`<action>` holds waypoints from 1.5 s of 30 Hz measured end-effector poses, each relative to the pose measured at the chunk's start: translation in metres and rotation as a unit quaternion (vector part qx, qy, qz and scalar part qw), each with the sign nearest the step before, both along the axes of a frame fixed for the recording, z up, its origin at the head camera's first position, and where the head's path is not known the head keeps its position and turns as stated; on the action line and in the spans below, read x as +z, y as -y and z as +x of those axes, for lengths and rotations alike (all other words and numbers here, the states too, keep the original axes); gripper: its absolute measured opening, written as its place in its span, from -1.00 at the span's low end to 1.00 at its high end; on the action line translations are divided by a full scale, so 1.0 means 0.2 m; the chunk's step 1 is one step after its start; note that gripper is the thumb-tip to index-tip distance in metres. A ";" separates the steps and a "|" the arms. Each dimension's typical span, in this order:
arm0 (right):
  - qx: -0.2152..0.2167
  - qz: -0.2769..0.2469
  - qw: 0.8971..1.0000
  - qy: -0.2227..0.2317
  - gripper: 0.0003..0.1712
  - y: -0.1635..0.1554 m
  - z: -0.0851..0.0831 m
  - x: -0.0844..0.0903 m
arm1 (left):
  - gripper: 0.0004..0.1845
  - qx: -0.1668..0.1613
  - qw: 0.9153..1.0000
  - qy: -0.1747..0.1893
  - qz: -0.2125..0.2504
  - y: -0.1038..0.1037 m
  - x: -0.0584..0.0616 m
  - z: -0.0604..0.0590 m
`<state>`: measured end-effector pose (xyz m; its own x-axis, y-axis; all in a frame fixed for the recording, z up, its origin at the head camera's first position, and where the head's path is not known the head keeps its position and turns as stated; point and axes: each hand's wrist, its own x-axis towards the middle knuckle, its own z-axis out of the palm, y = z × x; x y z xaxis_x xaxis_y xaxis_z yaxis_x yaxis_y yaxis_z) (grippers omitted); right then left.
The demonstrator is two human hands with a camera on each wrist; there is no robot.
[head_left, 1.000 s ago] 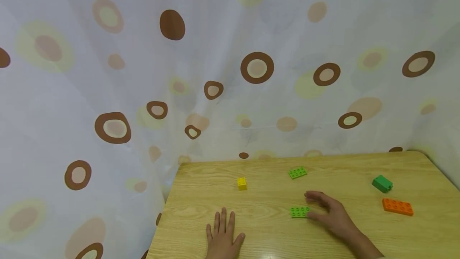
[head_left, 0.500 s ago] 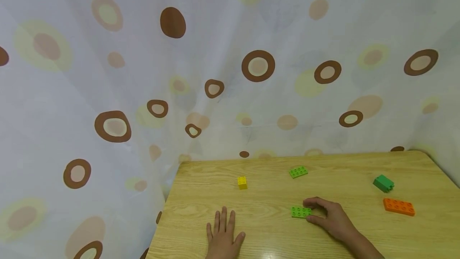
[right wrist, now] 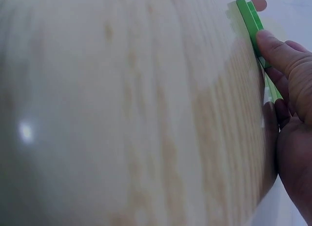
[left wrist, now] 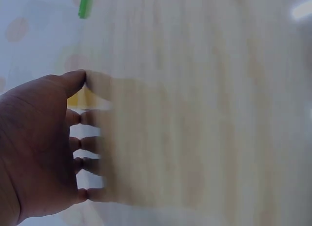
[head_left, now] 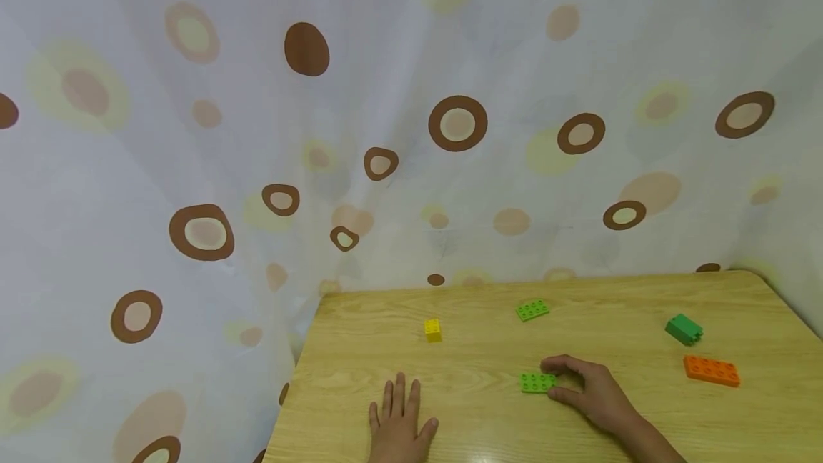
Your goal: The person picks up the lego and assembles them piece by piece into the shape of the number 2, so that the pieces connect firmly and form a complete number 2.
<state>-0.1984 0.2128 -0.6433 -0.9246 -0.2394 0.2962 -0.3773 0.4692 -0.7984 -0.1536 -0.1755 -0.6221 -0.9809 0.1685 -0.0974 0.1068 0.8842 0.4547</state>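
Note:
My left hand [head_left: 400, 424] rests on the tabletop with its fingers spread and straight. At the right, my right hand [head_left: 594, 393] has its thumb and index finger curled around the right end of a flat light green building brick [head_left: 535, 382], whose studs face up. In the right wrist view my thumb lies against the near side of the brick [right wrist: 249, 25]. A second light green brick [head_left: 532, 310] lies farther back. A small yellow brick [head_left: 433, 331] sits beyond my left hand.
A dark green brick [head_left: 684, 329] and an orange brick [head_left: 711, 371] lie at the right side of the wooden table [head_left: 476, 420]. A spotted white curtain [head_left: 398, 56] hangs along the table's back and sides.
My right index finger has come down to the back edge of the light green brick, with the thumb at its front corner. My left hand has stayed in place.

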 end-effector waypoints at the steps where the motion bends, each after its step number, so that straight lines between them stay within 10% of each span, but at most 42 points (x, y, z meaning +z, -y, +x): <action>1: 0.000 0.000 1.000 0.001 -0.51 0.00 0.00 0.00 | -0.16 0.003 1.000 0.001 0.001 0.00 0.00 -0.01; 18: 0.005 -0.012 1.000 0.015 -0.51 -0.02 0.00 -0.04 | -0.30 0.030 0.983 -0.121 0.132 -0.12 0.26 -0.34; 28: 0.020 -0.019 0.999 0.027 -0.52 -0.02 0.00 -0.05 | -0.18 -0.051 0.980 -0.049 0.184 -0.06 0.30 -0.54; 45: 0.018 -0.018 0.999 0.032 -0.51 -0.03 -0.01 -0.04 | -0.11 -0.063 0.951 -0.013 0.303 -0.05 0.20 -0.70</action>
<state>-0.2000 0.2192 -0.6510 -0.9327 -0.2633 0.2464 -0.3416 0.4259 -0.8378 -0.2927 -0.1646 -0.5815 -0.9498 0.3024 0.0799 0.2135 0.4404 0.8720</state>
